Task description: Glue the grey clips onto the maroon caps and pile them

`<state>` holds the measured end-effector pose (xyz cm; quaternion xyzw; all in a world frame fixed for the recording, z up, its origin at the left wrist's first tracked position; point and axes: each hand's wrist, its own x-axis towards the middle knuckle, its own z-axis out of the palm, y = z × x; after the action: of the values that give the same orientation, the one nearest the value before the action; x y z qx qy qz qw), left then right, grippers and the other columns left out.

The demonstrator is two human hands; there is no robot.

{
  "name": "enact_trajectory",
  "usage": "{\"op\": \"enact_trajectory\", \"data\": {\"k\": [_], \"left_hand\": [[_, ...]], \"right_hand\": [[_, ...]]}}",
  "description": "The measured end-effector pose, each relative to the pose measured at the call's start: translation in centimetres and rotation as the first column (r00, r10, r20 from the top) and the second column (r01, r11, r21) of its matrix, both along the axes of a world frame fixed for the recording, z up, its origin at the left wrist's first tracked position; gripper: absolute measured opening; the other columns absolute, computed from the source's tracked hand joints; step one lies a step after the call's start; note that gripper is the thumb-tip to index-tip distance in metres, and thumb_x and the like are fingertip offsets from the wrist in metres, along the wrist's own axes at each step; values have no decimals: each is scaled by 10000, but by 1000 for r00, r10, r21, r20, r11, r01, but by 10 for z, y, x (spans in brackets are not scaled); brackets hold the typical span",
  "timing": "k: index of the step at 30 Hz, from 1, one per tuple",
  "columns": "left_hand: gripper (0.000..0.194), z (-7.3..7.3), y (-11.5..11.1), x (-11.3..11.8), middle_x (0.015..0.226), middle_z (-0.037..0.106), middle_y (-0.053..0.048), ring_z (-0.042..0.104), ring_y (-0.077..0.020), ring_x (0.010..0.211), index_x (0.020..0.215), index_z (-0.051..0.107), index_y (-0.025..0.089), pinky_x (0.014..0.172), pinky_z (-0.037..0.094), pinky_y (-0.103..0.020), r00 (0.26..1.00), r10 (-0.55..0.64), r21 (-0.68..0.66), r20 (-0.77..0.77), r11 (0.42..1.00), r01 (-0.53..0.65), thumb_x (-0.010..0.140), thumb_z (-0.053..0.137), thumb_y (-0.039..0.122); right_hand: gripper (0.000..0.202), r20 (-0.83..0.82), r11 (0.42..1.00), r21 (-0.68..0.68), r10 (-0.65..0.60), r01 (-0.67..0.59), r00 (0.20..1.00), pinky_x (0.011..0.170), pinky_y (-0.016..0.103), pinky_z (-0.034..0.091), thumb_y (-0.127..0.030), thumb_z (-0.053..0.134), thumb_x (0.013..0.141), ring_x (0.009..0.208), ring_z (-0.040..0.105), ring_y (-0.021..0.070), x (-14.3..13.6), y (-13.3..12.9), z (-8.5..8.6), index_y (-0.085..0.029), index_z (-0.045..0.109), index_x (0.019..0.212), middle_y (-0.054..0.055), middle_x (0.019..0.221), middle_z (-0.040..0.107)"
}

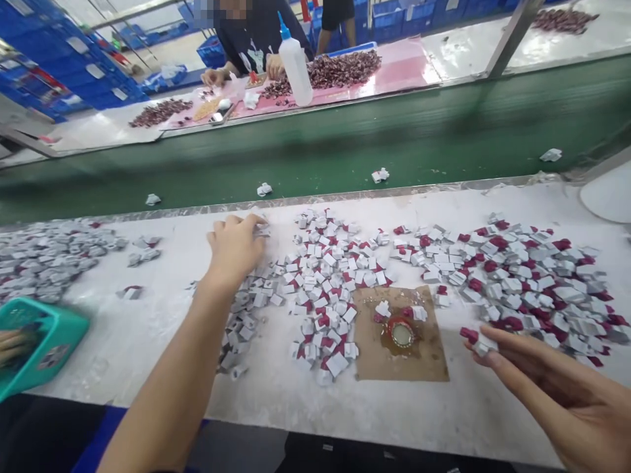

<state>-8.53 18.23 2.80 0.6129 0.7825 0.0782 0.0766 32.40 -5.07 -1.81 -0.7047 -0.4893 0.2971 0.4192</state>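
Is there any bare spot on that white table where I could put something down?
Yes: the white table shows bare between the teal basket and the left forearm, and along its near edge, this side of the cardboard. Crowded: the middle heap, the right heap and the far-left heap.

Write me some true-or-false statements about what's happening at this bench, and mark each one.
1. The right hand holds a gray-and-maroon part. True.
2. The left hand is inside the teal basket. False: the left hand is near the far edge of the white table; another person's hand is in the basket.
3. A round crimped cap sits on the brown sheet. True.
4. The blue-tipped bottle lies on its side. False: the bottle stands on its base.
5. Small parts lie on the green belt. True.
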Motion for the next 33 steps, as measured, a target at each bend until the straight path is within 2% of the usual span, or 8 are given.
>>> {"op": "enact_trajectory", "data": {"k": [6,9,12,19,24,26,30,33], "left_hand": [[102,-9,0,0,1394,690,-161,419,-501,1577,1046,679,254,1371,329,-747,996,-31,29,81,999,29,1056,654,352],[101,-9,-4,5,1336,749,-175,584,-460,1478,1020,647,233,1339,434,-701,984,-18,46,180,999,10,978,717,293],[216,-5,-18,11,1241,824,-144,783,-350,1227,1128,688,215,1185,623,-554,944,-16,55,330,999,-2,950,755,319],[250,9,-74,35,1000,861,-66,796,-271,940,1137,901,272,838,693,-418,736,-138,99,663,990,96,923,903,402],[214,0,-100,46,1144,893,-36,831,-249,1028,1272,912,369,877,694,-392,645,-215,101,733,973,209,1081,823,404],[191,-3,-107,52,1226,898,-34,851,-249,1090,1268,909,371,902,706,-379,559,-250,148,791,964,221,1091,838,386],[165,0,-114,78,981,896,-27,881,-218,907,1197,895,302,804,742,-323,338,-252,191,907,960,202,1037,900,263],[143,4,-116,104,785,851,1,845,-184,719,1114,857,265,689,726,-267,243,-196,141,950,963,228,1001,923,207]], "right_hand": [[189,-30,996,28,87,-87,996,849,283,794,-413,863,1051,995,945,272,-37,5,14,-348,965,1196,14,1179,951],[230,70,957,185,214,-224,974,913,249,776,-224,797,1090,1063,939,232,-49,11,19,-328,932,1245,0,1217,947],[268,159,917,266,261,-296,952,995,236,753,-113,766,1092,1103,926,203,-58,17,19,-260,899,1273,26,1227,939],[227,151,903,237,331,-359,931,875,245,745,-95,744,1113,1022,900,191,-64,23,13,-208,878,1258,60,1143,891],[232,105,907,211,351,-365,931,806,225,715,-101,744,1110,951,879,164,-65,21,16,-213,891,1250,42,1082,876],[224,59,921,201,327,-332,943,782,224,709,-124,769,1100,926,870,161,-65,20,18,-236,907,1236,28,1058,880],[224,-128,976,160,171,-150,977,808,226,720,-212,836,1081,967,872,170,-63,20,23,-347,943,1224,-2,1084,906],[201,-395,990,113,127,-89,910,873,233,744,-291,876,1084,1026,908,186,-60,22,22,-409,954,1227,-11,1140,931]]}}
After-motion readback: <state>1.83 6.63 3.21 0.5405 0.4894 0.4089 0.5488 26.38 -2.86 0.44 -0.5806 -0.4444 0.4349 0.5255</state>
